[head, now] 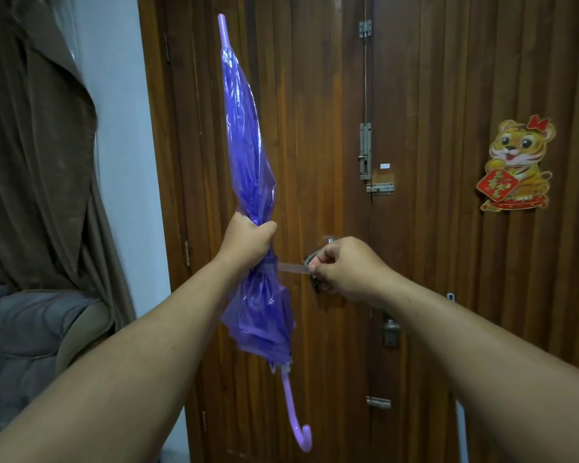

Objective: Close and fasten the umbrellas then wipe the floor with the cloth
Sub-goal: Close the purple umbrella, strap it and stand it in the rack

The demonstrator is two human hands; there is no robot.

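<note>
A closed purple see-through umbrella (248, 145) stands upright in front of me, tip up, its curved lilac handle (296, 422) hanging at the bottom. My left hand (248, 242) is clenched around the bunched canopy at about the middle. Just below that grip a thin clear strap (293, 268) runs out to the right from the umbrella. My right hand (345, 267) pinches the end of this strap and holds it taut. No cloth and no other umbrella are in view.
A dark wooden double door (432, 78) fills the background, with metal bolts (365, 152) and a tiger sticker (515, 165) on the right leaf. A brown curtain (37, 145) hangs at the left above a grey cushioned seat (24, 332).
</note>
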